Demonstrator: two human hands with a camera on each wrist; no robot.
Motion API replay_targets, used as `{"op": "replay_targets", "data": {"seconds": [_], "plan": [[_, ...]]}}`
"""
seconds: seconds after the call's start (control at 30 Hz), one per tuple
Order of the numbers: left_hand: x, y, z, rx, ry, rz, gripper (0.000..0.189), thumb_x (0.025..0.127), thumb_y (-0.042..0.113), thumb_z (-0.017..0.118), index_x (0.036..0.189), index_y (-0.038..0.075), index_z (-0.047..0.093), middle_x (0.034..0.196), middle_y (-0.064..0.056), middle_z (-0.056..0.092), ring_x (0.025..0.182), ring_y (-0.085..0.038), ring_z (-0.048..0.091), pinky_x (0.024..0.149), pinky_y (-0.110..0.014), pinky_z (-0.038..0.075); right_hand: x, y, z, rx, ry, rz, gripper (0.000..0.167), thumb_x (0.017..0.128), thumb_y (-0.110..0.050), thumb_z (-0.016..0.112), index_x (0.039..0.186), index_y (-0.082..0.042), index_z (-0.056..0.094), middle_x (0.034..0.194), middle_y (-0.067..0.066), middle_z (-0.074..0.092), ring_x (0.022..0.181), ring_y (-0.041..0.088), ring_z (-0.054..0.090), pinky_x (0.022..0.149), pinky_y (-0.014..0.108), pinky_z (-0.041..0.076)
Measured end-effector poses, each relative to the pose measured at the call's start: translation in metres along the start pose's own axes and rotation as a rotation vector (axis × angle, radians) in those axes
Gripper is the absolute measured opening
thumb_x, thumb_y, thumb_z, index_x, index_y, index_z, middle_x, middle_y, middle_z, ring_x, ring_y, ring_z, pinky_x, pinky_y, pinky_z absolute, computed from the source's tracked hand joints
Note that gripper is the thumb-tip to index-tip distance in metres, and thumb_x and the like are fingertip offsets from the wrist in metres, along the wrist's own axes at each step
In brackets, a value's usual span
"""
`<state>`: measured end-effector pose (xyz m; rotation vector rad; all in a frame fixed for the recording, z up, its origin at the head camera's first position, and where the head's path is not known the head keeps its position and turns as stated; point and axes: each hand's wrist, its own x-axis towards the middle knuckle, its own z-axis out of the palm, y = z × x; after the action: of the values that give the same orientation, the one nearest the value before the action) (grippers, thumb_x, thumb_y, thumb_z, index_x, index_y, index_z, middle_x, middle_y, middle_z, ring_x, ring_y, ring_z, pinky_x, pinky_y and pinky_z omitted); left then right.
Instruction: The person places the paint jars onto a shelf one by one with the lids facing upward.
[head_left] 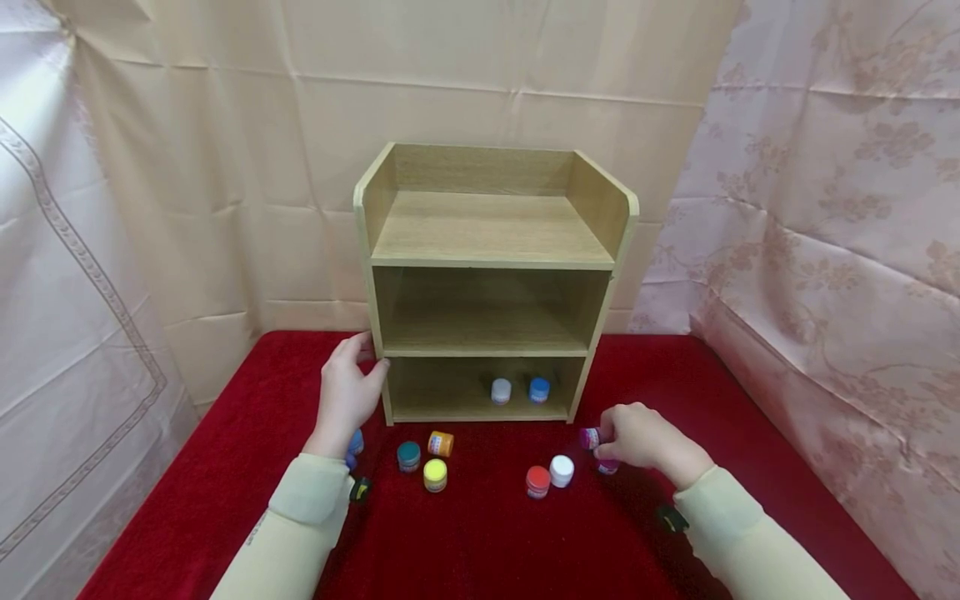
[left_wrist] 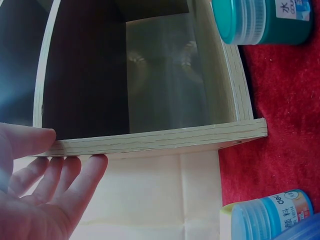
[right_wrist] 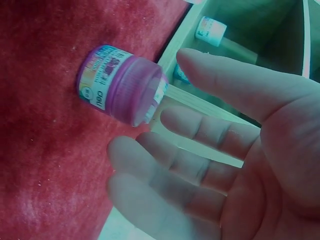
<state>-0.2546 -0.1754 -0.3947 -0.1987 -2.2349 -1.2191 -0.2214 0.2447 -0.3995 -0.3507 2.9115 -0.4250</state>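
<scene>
My left hand [head_left: 351,385] grips the left side panel of a wooden shelf unit [head_left: 491,354], thumb at the front edge and fingers along the outer face, as the left wrist view shows. My right hand [head_left: 643,435] hovers over two purple paint jars [head_left: 589,438] lying to the right of the unit. In the right wrist view, its fingers are loosely bent and spread. A purple jar [right_wrist: 120,85] sits just beyond the fingertips, with nothing between thumb and fingers. A pale-lidded jar [head_left: 501,391] and a blue jar [head_left: 538,390] stand on the bottom shelf.
Left of centre on the red cloth [head_left: 480,550] are a teal jar [head_left: 408,456], an orange jar [head_left: 441,443] on its side and a yellow jar [head_left: 435,475]. Red [head_left: 537,482] and white [head_left: 562,471] jars stand right of centre. Blue jars [head_left: 356,442] are partly hidden by the left arm.
</scene>
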Motion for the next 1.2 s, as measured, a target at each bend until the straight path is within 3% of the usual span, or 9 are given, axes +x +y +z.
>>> {"op": "replay_targets", "data": {"seconds": [0.8,1.2], "plan": [[0.000,-0.002,0.001,-0.001,-0.006,-0.013,0.040,0.092,0.003,0.071,0.130,-0.003,0.061,0.119,-0.020,0.063,0.108,-0.037,0.065,0.091,-0.053,0.053,0.002,0.000,0.012,-0.002,-0.010,-0.001,0.016,0.080,-0.015,0.087,0.090,-0.010,0.075,0.073,-0.001,0.063,0.063,0.016,0.057,0.062,0.035,0.053],[0.000,-0.001,0.001,-0.011,-0.004,-0.011,0.040,0.092,0.003,0.071,0.130,-0.003,0.061,0.120,-0.020,0.062,0.108,-0.037,0.065,0.092,-0.054,0.053,0.004,0.000,0.010,0.003,-0.015,0.021,0.013,0.081,-0.015,0.086,0.087,-0.013,0.075,0.069,-0.002,0.062,0.062,0.016,0.058,0.061,0.034,0.052]]}}
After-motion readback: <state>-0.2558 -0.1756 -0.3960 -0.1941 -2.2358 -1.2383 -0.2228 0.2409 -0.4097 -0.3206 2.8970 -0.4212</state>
